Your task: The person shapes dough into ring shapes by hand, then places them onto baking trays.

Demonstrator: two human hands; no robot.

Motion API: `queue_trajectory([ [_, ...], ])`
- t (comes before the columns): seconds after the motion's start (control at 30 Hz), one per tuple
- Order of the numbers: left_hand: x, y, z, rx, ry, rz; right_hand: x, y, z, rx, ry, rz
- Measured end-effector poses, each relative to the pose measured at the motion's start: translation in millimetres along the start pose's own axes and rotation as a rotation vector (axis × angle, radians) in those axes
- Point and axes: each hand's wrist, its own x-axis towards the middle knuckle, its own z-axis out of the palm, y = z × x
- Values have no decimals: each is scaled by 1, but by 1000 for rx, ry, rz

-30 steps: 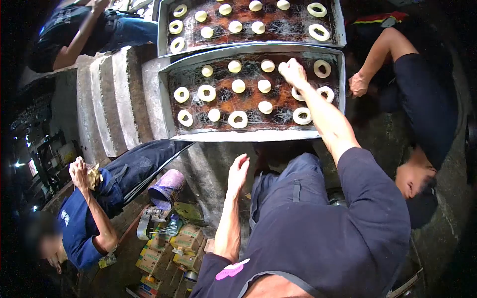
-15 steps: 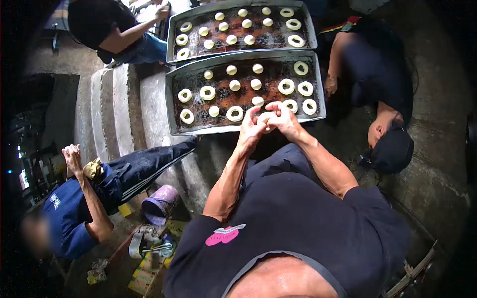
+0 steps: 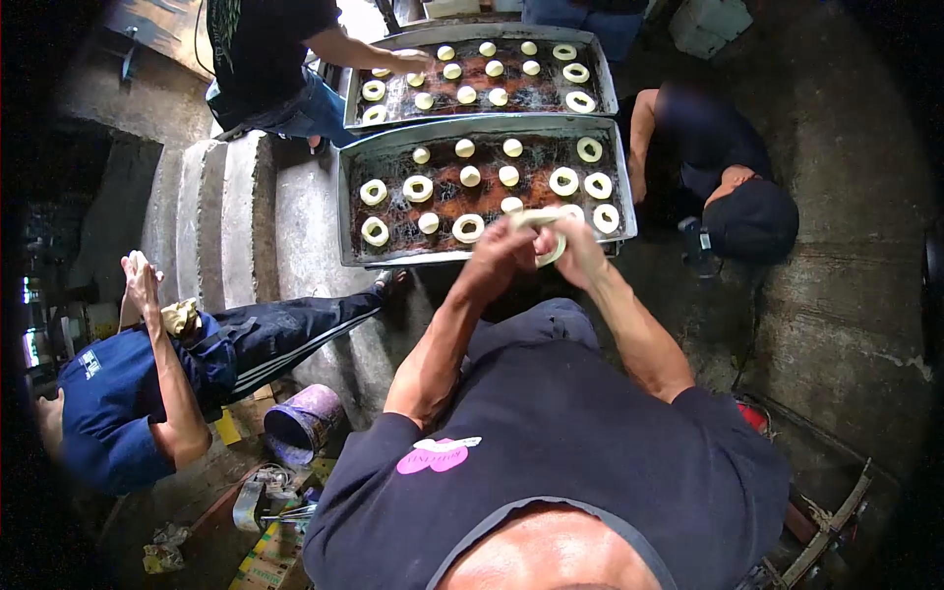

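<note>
A pale dough ring [image 3: 551,248] is held between my two hands, over the front edge of the nearer metal tray [image 3: 344,211]. My left hand [image 3: 500,251] has its fingers closed on the ring's left side, slightly blurred. My right hand [image 3: 580,254] grips the right side of the same ring. In the nearer tray lie several dough balls, such as one ball [image 3: 469,176], and several flattened rings, such as one ring [image 3: 468,228] just left of my hands.
Behind stands a second tray [image 3: 605,74] with similar dough pieces; a person's hand [image 3: 408,61] reaches over it. One person [image 3: 723,147] crouches at right, another [image 3: 128,413] is at left. A purple bucket [image 3: 305,418] and concrete steps [image 3: 236,216] are at left.
The small dough piece between my hands now shows as a wider open ring. The person at the back left has reached an arm over the far tray. The view has shifted slightly.
</note>
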Motion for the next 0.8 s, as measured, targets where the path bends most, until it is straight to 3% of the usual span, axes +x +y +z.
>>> queue_trajectory([
  [0.07,5,10,-11,-217,160,100,-5,21,-11,-331,22,188],
  [0.1,8,0,-25,-257,185,-2,-10,19,-18,-396,9,238],
  [0.13,4,-11,-38,-122,105,-189,-5,15,-35,-502,34,138],
  [0.2,3,-27,-39,118,-86,-432,-3,-6,-31,-300,74,75],
  [0.23,9,-28,-39,165,-118,-415,-2,-3,-36,-433,52,68],
  [0.27,14,-18,-31,52,-36,-231,-7,-13,-32,-656,3,183],
  [0.33,34,-40,-51,-190,170,-28,-1,-9,-66,-663,25,356],
  [0.4,45,-63,-70,-307,174,-111,21,-30,-80,-772,78,261],
  [0.47,48,-71,-73,-25,298,-252,57,-37,-98,-947,154,147],
  [0.53,44,-101,-101,248,547,-358,99,-41,-126,-1248,212,175],
  [0.57,35,-109,-113,238,591,-380,118,-44,-136,-1375,253,150],
  [0.6,22,-111,-122,228,635,-400,127,-58,-112,-1375,336,137],
  [0.67,-2,-110,-131,211,736,-386,182,-31,-183,-1381,592,21],
  [0.73,-32,-117,-143,249,875,-377,236,-16,-243,-1313,559,-22],
  [0.77,-46,-120,-147,277,953,-392,243,-24,-225,-1212,628,-97],
  [0.8,-57,-123,-149,307,1030,-406,254,-37,-219,-1137,546,54],
])
